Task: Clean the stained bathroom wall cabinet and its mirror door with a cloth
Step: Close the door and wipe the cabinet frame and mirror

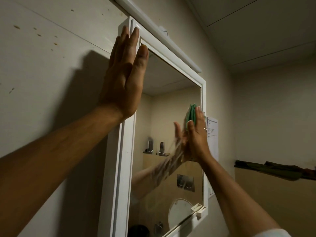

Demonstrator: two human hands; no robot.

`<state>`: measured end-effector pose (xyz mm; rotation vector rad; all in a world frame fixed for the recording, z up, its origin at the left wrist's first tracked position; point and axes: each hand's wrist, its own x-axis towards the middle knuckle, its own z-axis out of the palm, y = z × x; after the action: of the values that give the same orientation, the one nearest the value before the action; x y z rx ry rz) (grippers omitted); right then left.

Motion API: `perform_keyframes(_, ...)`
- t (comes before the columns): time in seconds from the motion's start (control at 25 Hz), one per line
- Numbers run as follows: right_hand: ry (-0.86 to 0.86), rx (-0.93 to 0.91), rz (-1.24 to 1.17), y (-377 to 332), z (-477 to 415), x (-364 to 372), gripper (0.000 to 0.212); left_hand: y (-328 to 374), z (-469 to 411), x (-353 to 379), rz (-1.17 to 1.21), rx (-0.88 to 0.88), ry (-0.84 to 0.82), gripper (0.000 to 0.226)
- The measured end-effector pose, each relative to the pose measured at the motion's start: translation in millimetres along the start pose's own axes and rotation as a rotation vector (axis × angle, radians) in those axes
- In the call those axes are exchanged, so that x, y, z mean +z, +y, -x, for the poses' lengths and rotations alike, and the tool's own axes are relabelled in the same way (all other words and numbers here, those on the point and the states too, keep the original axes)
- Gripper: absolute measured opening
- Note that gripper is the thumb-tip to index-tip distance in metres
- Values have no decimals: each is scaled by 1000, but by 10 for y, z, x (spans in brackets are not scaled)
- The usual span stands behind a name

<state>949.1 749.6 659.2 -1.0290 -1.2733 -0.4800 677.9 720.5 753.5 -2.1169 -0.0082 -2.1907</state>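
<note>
**Green cloth**, bunched into a soft, light pad, lies between the straight fingers of the right hand and the glass of the mirror door, near the door's right edge. The hand is spread, not clenched, and presses the cloth rather than gripping it. The cloth looks limp and compliant, so it is probably best kept under the whole palm to stop it sliding on the smooth glass. The glass is likely brittle, so moderate pressure suits it. Up and left of that hand, the left hand lies flat against the upper corner of the white cabinet, apparently bracing it. Beyond its fingertips runs a light bar, and to its left the wall is spotted brown.
</note>
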Motion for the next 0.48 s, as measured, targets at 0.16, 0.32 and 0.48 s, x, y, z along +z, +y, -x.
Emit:
perform_keyframes(0.16,-45,58,-35,173,201,-8,87,-2,-5,-6,32,-15,-10,75)
perform_keyframes(0.32,-87,195,-98,-71,587,68,95,35,4,-19,35,-38,-18,73)
perform_keyframes(0.48,-114,-18,26,-1029,943,350,94,77,16,-54,10,-51,-15,72)
